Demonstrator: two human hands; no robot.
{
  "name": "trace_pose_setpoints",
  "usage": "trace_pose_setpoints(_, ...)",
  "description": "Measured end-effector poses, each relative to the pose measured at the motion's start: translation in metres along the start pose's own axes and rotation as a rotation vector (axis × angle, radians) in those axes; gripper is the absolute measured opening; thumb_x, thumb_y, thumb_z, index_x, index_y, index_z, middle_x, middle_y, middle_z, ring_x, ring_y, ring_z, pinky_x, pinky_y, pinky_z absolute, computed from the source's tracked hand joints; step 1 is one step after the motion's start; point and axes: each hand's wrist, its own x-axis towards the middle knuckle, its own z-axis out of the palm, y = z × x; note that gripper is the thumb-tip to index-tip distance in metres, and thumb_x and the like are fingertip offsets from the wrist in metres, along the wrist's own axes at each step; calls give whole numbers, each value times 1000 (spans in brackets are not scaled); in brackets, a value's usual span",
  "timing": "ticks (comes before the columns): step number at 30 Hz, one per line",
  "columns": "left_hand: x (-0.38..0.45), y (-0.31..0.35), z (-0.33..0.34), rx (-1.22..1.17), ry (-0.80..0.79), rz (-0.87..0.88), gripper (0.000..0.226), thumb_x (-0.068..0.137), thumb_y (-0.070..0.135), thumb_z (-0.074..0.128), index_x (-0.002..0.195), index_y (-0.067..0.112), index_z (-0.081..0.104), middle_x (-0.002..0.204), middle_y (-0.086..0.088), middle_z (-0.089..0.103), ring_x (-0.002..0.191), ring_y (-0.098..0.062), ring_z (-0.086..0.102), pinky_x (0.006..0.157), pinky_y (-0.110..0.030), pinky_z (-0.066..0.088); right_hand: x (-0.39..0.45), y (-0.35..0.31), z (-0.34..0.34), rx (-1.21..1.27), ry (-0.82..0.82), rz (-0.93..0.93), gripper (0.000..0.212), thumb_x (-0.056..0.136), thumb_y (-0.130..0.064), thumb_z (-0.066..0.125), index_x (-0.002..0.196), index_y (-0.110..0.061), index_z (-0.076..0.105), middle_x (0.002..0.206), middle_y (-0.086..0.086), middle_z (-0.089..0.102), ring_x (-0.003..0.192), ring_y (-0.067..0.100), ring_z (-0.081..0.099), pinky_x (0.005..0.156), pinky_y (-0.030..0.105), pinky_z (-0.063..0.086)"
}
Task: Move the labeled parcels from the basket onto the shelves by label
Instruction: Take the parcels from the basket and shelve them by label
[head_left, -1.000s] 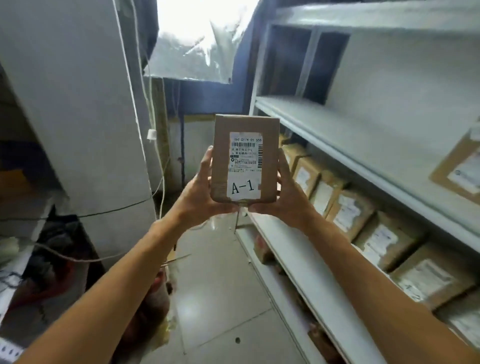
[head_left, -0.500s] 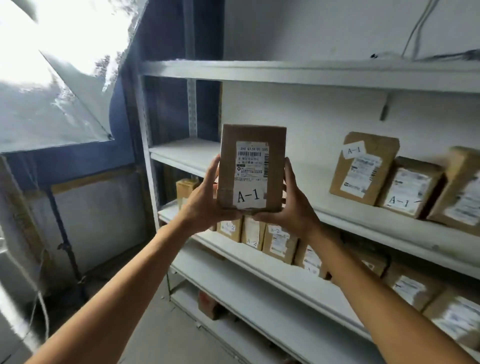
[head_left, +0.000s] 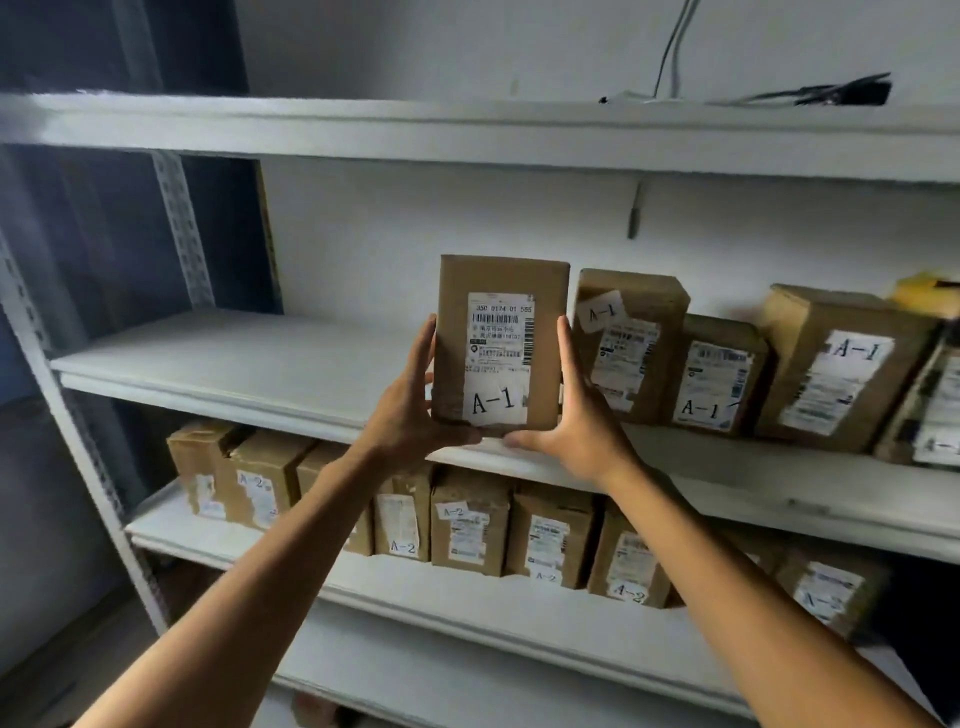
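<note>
Just left of the row of brown cardboard A-1 parcels (head_left: 727, 374) on the white metal shelf (head_left: 234, 364), held upright between left hand (head_left: 410, 410) and right hand (head_left: 576, 415): brown A-1 box (head_left: 501, 343), not yet set down; basket unseen.

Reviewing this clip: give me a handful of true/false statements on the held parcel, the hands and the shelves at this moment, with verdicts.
1. The held parcel carries an A-1 label. True.
2. Only the right hand holds it. False: the left hand grips its other side too.
3. The parcels standing on the middle shelf to the right of the held one are marked A-2. False: those with readable labels say A-1; the A-2 parcels stand on the shelf below.
4. The held parcel is upright, label facing the camera. True.
5. The middle shelf is bare to the left of the held parcel. True.
</note>
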Motion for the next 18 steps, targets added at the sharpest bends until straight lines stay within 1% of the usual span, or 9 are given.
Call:
trace_pose_setpoints(2, 16, -12, 13, 31, -8, 5, 134, 68, 13, 88, 156, 35, -10, 157, -6, 34, 139, -32, 42, 101, -52, 48, 9, 18, 3, 13, 22, 21, 138, 71, -16, 89, 148, -59, -16, 166, -5, 12, 145, 1, 17, 120, 39, 26)
trace_pose_setpoints(4, 26, -25, 27, 46, -6, 18, 135, 68, 17, 89, 155, 36, -12, 158, -6, 33, 137, -33, 44, 100, -54, 48, 14, 32, 7, -21, 58, 37, 133, 75, -11, 86, 147, -61, -15, 166, -1, 14, 140, 0, 19, 116, 39, 30)
trace_pose_setpoints(6, 36, -37, 39, 27, 7, -7, 136, 68, 16, 89, 153, 43, -14, 159, -4, 32, 136, -33, 46, 99, -56, 50, 20, 42, 10, -95, 93, 31, 128, 80, -10, 82, 145, -64, -14, 166, 1, 15, 145, 5, 21, 116, 40, 33)
trace_pose_setpoints(8, 47, -50, 48, 20, 15, -25, 134, 69, 15, 88, 152, 46, -13, 159, -4, 32, 135, -32, 48, 99, -56, 50, 26, 50, 11, -226, 124, 13, 121, 84, -13, 78, 145, -64, -13, 163, 4, 22, 146, 19, 32, 113, 42, 42)
trace_pose_setpoints(9, 53, -56, 51, 20, 26, -25, 130, 71, 15, 86, 153, 46, -10, 158, -4, 34, 133, -31, 50, 99, -55, 51, 29, 54, 12, -304, 145, 3, 118, 85, -14, 77, 146, -61, -12, 158, 7, 29, 140, 24, 41, 106, 41, 48)
trace_pose_setpoints(11, 63, -67, 56, 20, 65, -19, 116, 77, 14, 81, 156, 42, 1, 149, -5, 43, 124, -27, 56, 95, -51, 55, 33, 60, 14, -436, 203, -18, 111, 86, -15, 76, 151, -51, -7, 143, 11, 41, 119, 30, 56, 92, 40, 55)
trace_pose_setpoints(14, 78, -78, 59, 40, 117, -30, 96, 81, 14, 78, 156, 35, 21, 127, -5, 53, 104, -21, 62, 84, -43, 60, 39, 68, 19, -519, 268, 6, 106, 85, -13, 76, 156, -42, 2, 124, 10, 48, 90, 25, 61, 76, 41, 60)
trace_pose_setpoints(16, 87, -80, 59, 51, 136, -55, 90, 81, 11, 77, 154, 32, 28, 114, -4, 56, 91, -20, 62, 77, -42, 60, 42, 70, 24, -540, 290, 22, 102, 84, -11, 75, 158, -39, 10, 119, 9, 49, 85, 24, 60, 73, 42, 60)
trace_pose_setpoints(18, 95, -83, 57, 52, 136, -63, 83, 82, 7, 74, 152, 29, 34, 109, -4, 58, 84, -19, 62, 75, -42, 59, 44, 71, 28, -528, 290, 42, 102, 84, -9, 74, 158, -40, 11, 118, 9, 49, 90, 26, 61, 75, 44, 60)
